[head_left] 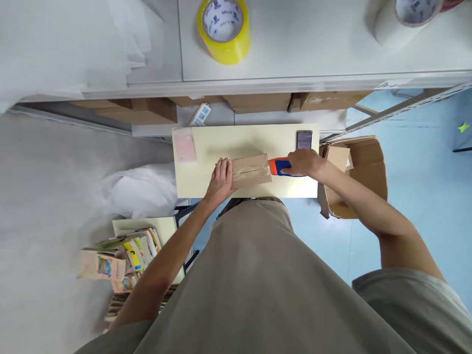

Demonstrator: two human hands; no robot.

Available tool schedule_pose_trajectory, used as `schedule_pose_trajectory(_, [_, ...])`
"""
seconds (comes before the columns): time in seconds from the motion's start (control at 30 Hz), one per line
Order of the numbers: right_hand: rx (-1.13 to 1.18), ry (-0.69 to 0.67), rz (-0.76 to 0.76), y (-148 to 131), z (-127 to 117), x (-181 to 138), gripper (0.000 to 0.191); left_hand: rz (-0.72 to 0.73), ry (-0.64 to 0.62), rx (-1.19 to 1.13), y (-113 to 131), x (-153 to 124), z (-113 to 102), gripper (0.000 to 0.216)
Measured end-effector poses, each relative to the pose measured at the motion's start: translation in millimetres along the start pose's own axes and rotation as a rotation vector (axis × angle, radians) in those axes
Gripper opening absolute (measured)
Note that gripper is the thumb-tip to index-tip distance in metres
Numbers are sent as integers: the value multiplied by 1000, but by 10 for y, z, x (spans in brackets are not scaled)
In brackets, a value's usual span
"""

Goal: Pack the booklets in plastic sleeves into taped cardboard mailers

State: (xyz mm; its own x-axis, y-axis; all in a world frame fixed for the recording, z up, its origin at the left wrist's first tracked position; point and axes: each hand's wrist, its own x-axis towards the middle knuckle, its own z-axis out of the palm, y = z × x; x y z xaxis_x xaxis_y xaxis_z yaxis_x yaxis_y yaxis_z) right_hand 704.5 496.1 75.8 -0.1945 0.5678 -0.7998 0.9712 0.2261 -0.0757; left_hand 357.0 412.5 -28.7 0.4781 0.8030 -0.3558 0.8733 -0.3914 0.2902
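A small brown cardboard box [251, 169] lies on the pale yellow table [199, 184], with shiny clear tape along its top and right end. My left hand [221, 178] grips the left end of this box, fingers laid over its top edge. My right hand [303, 163] is closed around a blue-and-orange hand tool [283, 166], whose exact kind I cannot make out. The tool's orange end meets the right end of the box. Behind my right hand, a dark phone-like device [304, 139] lies on the table. At the table's left end is a pale pink rectangle [185, 147].
A grey shelf [306, 44] runs above the table, bearing a yellow tape roll [230, 49] and a whitish roll [394, 29]. Cardboard boxes [258, 102] sit below it. An open carton [372, 172] stands right; white plastic [143, 189] and stacked books [136, 253] are left.
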Motion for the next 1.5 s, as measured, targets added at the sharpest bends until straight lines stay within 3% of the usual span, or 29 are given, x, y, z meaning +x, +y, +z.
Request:
schedule_pose_trajectory(0.2, [21,192,80,-136,483,87,25,-7,-5,5,5,-4,-22,120])
schedule_pose_trajectory(0.4, [362,367,302,-94,902,95,53,10,51,-4,33,-22,-16,128])
schedule_pose_trajectory(0.5, [609,418,384,-182,1088,20,58,-27,101,-39,83,-44,-6,123])
schedule_pose_trajectory(0.7, [971,621,366,-439,1256,-171,63,17,203,-67,266,-40,-155,107])
schedule_pose_trajectory(0.83, [1066,814,304,-454,935,-374,67,236,369,-95,615,191,-470,108])
schedule_pose_trajectory(1.0, [904,1099,219,-275,66,-493,67,521,649,-151,1238,868,-1037,110])
schedule_pose_trajectory(1.1, [738,1244,111,-87,-515,-380,61,554,721,-194,1497,1338,-1380,105])
schedule_pose_trajectory(1.2, [545,1305,34,123,-994,-172,53,519,764,-233,1605,1650,-1639,106])
schedule_pose_trajectory(1.33, [376,1267,60,325,-1350,138,45,528,744,-230,1606,1653,-1752,102])
schedule_pose_trajectory(1.5, [289,1228,161,329,-1342,273,50,448,643,-268,1393,1244,-1488,84])
